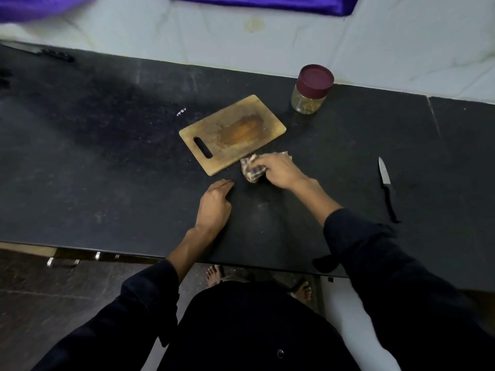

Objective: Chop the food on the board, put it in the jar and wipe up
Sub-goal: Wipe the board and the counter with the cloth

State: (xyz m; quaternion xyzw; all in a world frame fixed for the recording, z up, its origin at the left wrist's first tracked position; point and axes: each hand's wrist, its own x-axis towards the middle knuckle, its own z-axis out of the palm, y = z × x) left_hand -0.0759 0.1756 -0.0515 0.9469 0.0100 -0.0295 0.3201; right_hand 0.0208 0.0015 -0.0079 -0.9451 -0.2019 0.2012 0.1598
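Observation:
A wooden chopping board (232, 133) with a brown stain in its middle lies on the black counter (107, 170), no food on it. Behind it to the right stands a glass jar (310, 92) with a maroon lid, some chopped bits inside. My right hand (278, 171) grips a crumpled patterned cloth (250, 170) on the counter just off the board's near right corner. My left hand (215, 203) rests on the counter beside it, fingers relaxed, holding nothing. A knife (387, 188) with a black handle lies far to the right.
Another dark-handled knife (51, 53) lies at the counter's far left edge. White tiled wall and purple cloth (257, 4) run behind the counter. The counter's front edge is close to my body, with cabinet handles (75, 259) below.

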